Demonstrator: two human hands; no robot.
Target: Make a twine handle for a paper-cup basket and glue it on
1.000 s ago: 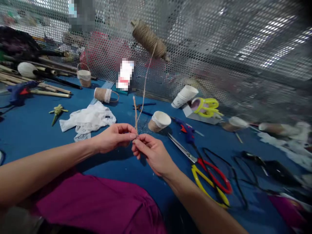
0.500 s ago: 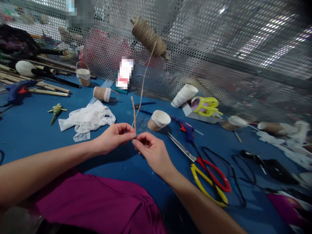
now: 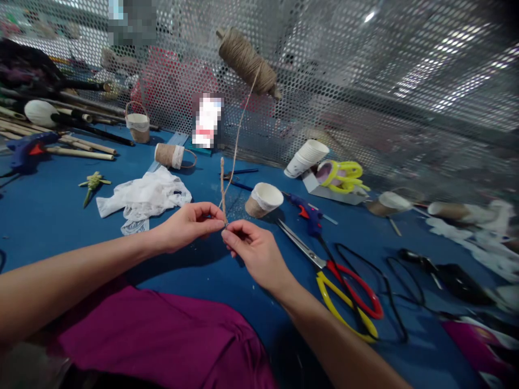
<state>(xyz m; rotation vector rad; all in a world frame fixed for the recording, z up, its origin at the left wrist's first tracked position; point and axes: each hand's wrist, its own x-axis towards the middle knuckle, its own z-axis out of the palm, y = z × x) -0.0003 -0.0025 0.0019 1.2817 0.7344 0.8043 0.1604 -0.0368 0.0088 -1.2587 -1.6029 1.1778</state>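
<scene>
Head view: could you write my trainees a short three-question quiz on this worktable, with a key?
1. Multiple choice: what does the left hand pinch? A: a glue gun; B: a thin brown stick; C: a paper cup.
2. True or false: the scissors lie nearer the right hand than the left hand.
3. Fill in: the string runs from the ____ down toward the hands.
Key: 1 B; 2 true; 3 spool.

Thin brown stick [image 3: 223, 183], apparently twine-wrapped, nearly upright, pinched at lower end, above table [image 3: 60, 232], toward near edge. Twine strand [image 3: 237, 141] slants up to tilted spool [image 3: 248, 60] above far edge.
</scene>
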